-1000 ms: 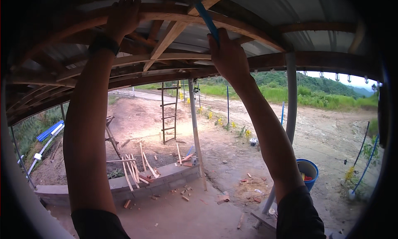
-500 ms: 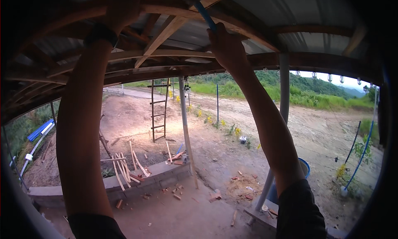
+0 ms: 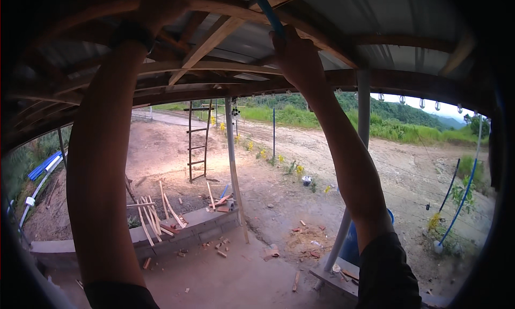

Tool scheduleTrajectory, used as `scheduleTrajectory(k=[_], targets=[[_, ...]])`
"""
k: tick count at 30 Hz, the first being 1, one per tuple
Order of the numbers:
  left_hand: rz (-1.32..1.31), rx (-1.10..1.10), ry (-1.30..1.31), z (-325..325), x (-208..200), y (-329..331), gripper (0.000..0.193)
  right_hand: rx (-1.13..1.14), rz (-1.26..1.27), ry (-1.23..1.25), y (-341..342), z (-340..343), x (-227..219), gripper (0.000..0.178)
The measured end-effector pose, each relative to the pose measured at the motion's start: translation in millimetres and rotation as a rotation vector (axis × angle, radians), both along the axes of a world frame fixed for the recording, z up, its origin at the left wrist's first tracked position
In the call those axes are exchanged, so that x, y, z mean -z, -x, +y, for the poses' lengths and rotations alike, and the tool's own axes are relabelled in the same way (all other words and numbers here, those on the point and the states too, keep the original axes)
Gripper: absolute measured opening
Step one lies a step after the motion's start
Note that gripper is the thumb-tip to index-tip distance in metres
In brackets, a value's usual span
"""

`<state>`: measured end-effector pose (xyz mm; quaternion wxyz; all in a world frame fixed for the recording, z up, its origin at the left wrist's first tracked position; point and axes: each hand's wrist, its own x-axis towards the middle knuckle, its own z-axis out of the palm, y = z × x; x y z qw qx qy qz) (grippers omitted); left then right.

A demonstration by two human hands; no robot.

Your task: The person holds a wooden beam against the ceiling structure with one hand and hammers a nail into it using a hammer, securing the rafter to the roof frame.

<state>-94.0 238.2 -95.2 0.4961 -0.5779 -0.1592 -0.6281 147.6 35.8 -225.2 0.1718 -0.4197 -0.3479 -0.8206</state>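
Note:
Both my arms reach up under a timber roof frame. My right hand is wrapped round the blue handle of a hammer, which points up and to the left. The hammer's head is mostly lost in shadow by the upper edge, near where a diagonal wooden brace crosses a long wooden beam. My left hand, with a dark band at the wrist, is raised to the same beam further left. Its fingers are dark and smeared, so their grip does not show.
Metal roof sheets lie above the timbers. Posts, one grey and one thinner, hold up the roof's edge. A wooden ladder stands outside. Wood strips rest on a low block wall; a blue barrel stands at right.
The hammer and my right hand have shifted slightly right and down. My left hand stays up at the beam, now more blurred. The view has turned a little, so the yard sits further left.

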Motion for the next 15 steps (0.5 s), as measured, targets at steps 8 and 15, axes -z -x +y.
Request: scheduleTrajectory(k=[8, 15], targets=[[-0.025, 0.019, 0.011, -8, 8, 9, 0.06, -0.411, 0.255, 0.073, 25, -7, 13, 0.022], [-0.021, -0.033, 0.093, -7, 13, 12, 0.058, -0.26, 0.08, 0.095, 54, -2, 17, 0.022]])
